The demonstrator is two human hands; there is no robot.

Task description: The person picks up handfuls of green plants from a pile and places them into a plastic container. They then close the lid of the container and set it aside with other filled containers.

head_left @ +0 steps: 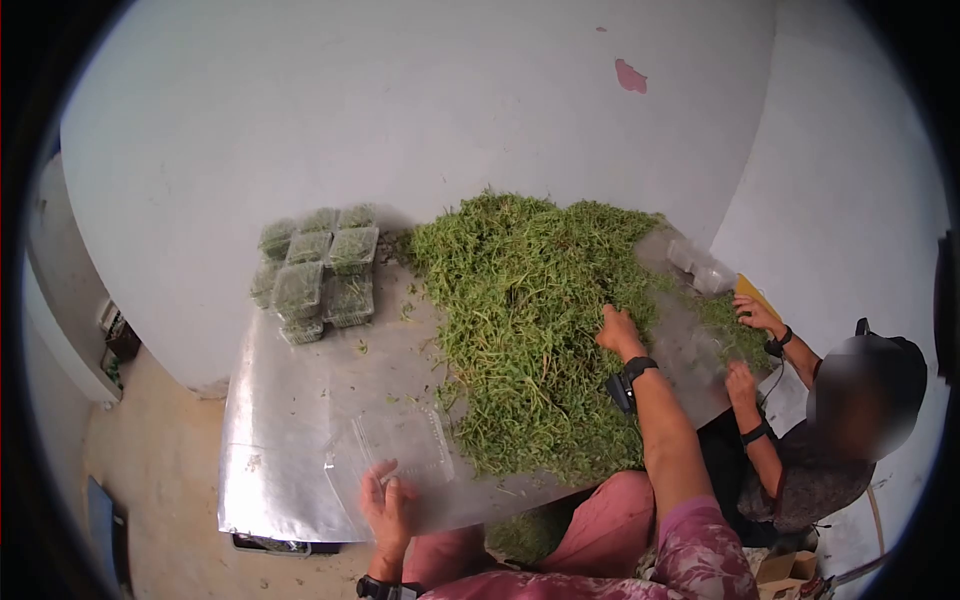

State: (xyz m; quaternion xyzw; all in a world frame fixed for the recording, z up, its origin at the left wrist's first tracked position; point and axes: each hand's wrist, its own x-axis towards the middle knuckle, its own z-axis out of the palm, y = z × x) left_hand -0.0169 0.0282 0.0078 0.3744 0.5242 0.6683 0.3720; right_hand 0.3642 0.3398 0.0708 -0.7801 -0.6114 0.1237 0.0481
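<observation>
My left hand (386, 502) is at the table's front edge, its fingers curled at the near side of a clear plastic clamshell container (430, 450). The container is see-through, with no greens visible in it. My right hand (620, 332) reaches across to the right side of a large heap of leafy green sprigs (520, 300). Its fingers are bent into the greens, and their tips are partly hidden. A dark band with a small device circles the right wrist.
Filled clear containers (300, 285) stand stacked at the back left of the metal table (270, 430). On the right, a co-worker (810, 430) has both hands at a smaller pile of greens (730, 325), near clear containers (700, 265). A wall runs behind.
</observation>
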